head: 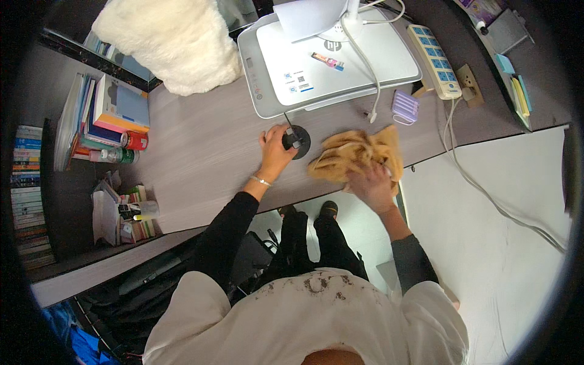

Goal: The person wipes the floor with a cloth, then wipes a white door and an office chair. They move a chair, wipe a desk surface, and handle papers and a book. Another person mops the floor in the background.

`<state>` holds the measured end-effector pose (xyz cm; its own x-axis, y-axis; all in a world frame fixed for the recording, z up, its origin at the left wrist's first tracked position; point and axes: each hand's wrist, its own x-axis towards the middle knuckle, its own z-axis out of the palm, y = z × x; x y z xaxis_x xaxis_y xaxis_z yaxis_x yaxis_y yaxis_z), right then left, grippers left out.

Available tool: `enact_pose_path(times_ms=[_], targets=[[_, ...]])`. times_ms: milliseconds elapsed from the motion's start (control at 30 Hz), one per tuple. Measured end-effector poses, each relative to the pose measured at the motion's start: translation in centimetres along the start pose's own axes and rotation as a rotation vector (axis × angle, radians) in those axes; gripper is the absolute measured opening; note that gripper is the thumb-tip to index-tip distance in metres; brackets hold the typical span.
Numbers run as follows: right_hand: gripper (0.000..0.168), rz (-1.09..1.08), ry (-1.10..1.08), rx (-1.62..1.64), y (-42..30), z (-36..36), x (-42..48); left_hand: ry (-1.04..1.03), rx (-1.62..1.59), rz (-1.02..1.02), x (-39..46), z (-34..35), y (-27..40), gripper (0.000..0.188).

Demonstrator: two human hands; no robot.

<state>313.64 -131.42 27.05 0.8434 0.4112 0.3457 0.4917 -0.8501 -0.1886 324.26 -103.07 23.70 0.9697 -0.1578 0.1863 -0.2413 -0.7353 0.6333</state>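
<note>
My left hand point(274, 153) grips a small black stand with a round base point(303, 147) on the wood-grain desk point(196, 150). A thin dark rod or cable runs up from the stand towards the printer; my fingers hide part of its upper piece. To the right, my right hand point(375, 186) holds a bunched tan-brown cloth point(349, 148) against the desk near its front edge. That hand and the cloth look slightly blurred, and the fingertips are partly lost in the folds.
An HP printer point(273, 50) stands behind, bearing a nail clipper point(327, 61) and a white cable. A purple case point(404, 107) and a power strip point(435, 61) are at right. Books point(121, 107), a red can point(134, 140) and a cream plush cushion point(171, 43) stand left.
</note>
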Motion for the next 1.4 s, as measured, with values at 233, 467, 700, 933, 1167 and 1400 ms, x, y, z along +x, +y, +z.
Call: enact_pose_path(times_ms=[233, 467, 700, 933, 1167, 1400], targets=[[0.031, 0.295, 0.124, -0.116, -2.0, 2.4, 1.6, -0.049, 0.055, -0.049, -3.2, -2.7, -1.6, 0.076], [0.029, 0.381, 0.123, -0.166, -3.2, 3.8, 3.1, -0.105, 0.045, 0.021, -1.7, -1.9, 0.4, 0.105], [0.039, 0.421, 0.088, -0.237, -7.2, 5.4, 5.5, -0.062, 0.109, 0.01, -3.6, -2.9, -1.8, 0.096], [0.043, 0.477, -0.012, -0.18, -9.2, 6.9, 7.7, -0.127, -0.042, 0.075, -0.3, -4.4, -0.1, 0.095], [0.042, 0.501, -0.063, -0.186, -9.4, 6.8, 8.0, -0.074, -0.075, 0.108, 0.8, -0.8, -0.9, 0.085], [0.04, 0.358, -0.07, -0.135, -7.7, 6.4, 7.9, 0.053, -0.204, 0.136, 1.0, -0.5, -0.2, 0.079]])
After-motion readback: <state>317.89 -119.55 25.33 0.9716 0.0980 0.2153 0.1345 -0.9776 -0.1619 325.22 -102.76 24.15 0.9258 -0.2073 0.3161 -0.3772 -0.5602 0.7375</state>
